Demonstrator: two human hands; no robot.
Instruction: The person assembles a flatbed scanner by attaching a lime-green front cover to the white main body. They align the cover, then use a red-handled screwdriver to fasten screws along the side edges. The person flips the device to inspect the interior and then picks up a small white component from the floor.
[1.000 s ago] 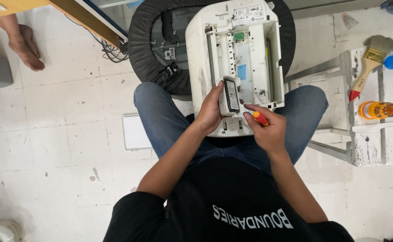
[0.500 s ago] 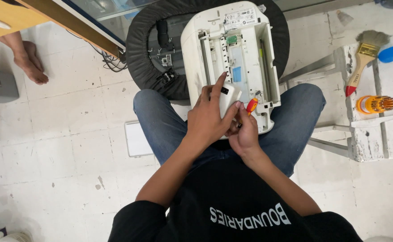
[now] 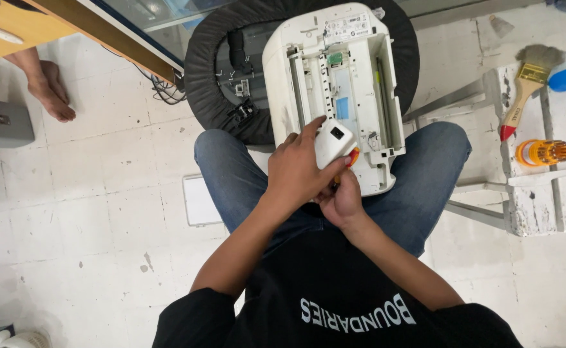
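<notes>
Seen from the head camera, a seated person in jeans balances an opened white printer chassis [image 3: 334, 90] across the lap, its far end over a round black cushion [image 3: 209, 77]. The left hand [image 3: 299, 171] has its grip closed around a small white module [image 3: 333, 142] held against the chassis's near edge. The right hand [image 3: 342, 200], tucked just beneath, is closed on a red-and-yellow screwdriver [image 3: 351, 157] whose handle tip shows beside the module. To the right, a white wooden stool [image 3: 541, 200] carries a paintbrush [image 3: 523, 90] and an orange bit holder [image 3: 544, 153]. A bare foot [image 3: 49, 96] rests on the tiled floor [image 3: 77, 245] at upper left.
</notes>
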